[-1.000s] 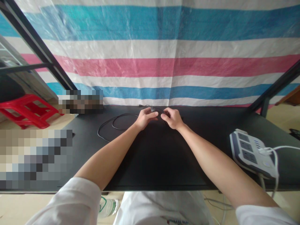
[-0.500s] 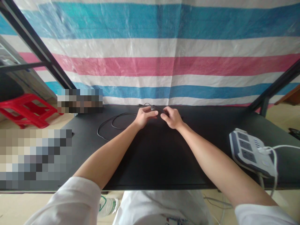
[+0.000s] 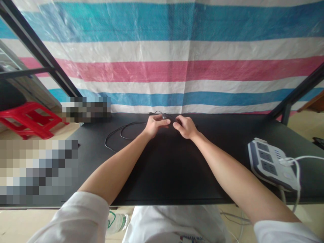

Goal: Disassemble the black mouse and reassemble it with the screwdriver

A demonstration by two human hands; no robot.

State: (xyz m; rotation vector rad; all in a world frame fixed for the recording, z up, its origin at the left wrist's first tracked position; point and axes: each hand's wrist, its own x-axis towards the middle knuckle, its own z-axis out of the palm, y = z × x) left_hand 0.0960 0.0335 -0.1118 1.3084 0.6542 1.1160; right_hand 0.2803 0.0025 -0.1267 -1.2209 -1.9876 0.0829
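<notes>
Over the back middle of the black table, my left hand and my right hand are close together but apart. Between them is a small dark object, hard to make out against the tabletop. The fingers of my left hand are closed on it. My right hand is curled around its other side, on a dark part mostly hidden by the fingers. A thin black cable lies in loops left of my left hand, and a plug end shows behind the hands.
On the right of the table sits a white power strip with white cables plugged in. A striped sheet hangs behind the table. At the left stand a red stool and a black frame post. A clear bottle is below the front edge.
Both hands stay in nearly the same place. The dark object between them looks slightly shifted, with less of it showing beside my right hand.
</notes>
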